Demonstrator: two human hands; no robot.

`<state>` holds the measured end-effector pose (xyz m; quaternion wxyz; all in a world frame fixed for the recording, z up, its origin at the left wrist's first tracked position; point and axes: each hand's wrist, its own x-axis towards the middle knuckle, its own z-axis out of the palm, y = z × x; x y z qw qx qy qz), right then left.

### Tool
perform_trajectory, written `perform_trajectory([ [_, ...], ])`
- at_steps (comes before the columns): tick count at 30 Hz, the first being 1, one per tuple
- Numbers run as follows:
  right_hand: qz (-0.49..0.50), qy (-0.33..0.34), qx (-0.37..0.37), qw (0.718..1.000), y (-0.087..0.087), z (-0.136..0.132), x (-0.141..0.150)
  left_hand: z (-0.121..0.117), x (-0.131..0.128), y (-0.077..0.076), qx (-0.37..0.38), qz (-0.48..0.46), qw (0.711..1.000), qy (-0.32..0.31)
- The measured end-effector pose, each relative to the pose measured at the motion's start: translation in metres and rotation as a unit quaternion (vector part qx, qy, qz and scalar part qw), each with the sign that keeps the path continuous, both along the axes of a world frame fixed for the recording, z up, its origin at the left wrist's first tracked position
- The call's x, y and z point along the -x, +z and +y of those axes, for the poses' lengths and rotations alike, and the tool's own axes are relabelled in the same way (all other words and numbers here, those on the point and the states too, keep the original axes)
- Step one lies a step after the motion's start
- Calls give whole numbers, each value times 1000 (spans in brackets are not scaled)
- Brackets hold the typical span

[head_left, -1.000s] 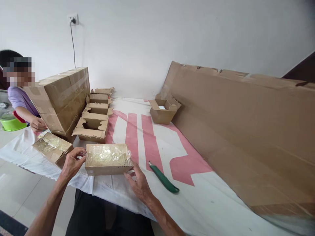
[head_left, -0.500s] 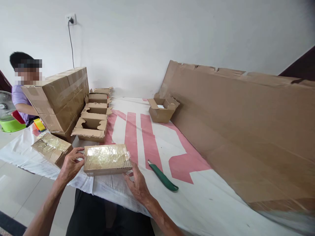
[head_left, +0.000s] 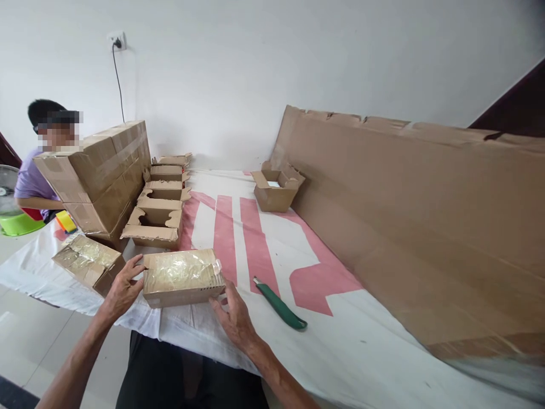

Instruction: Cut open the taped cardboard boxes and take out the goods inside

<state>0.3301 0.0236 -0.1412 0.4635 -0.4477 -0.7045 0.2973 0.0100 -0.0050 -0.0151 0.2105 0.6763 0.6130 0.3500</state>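
A small cardboard carton (head_left: 183, 271) with shiny clear tape over its top sits near the front edge of the cloth-covered table. My left hand (head_left: 124, 288) grips its left end, and my right hand (head_left: 235, 317) grips the right end near the front corner. Just left of my left hand lies a second taped carton (head_left: 87, 262), set at an angle. To the right of my right hand rests a dark green utility knife (head_left: 281, 307), its tip pointing away from me.
Several open cartons (head_left: 155, 233) stand in a row behind, beside a stack of sealed boxes (head_left: 102, 176). Another open box (head_left: 276, 199) touches a big leaning cardboard panel (head_left: 404, 210) on the right. A person in a purple shirt (head_left: 36, 182) sits at far left, near a yellow-orange object (head_left: 65, 221).
The carton stays between my hands, with slightly more of its front side showing. My view has shifted a little. The person at the left has moved slightly.
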Motion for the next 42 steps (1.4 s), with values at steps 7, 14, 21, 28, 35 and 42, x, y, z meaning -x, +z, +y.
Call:
perform_trajectory([
  [7,-2,1,9,1000,6,-4,10,16,2,5,36,-135,990,-17],
  [14,-88,59,-31,994,8,5,-25,19,16,-3,44,-182,982,21],
  [21,-336,-141,12,931,-18,25,-136,15,19,-4,40,-159,986,10],
  [28,-345,-163,37,924,-39,16,-153,8,12,1,53,-149,987,-1],
  [35,-48,-101,171,979,46,36,-118,-4,4,6,45,-134,990,-4],
  [42,-3,193,140,971,158,36,-30,-7,6,-6,29,-111,993,-2],
])
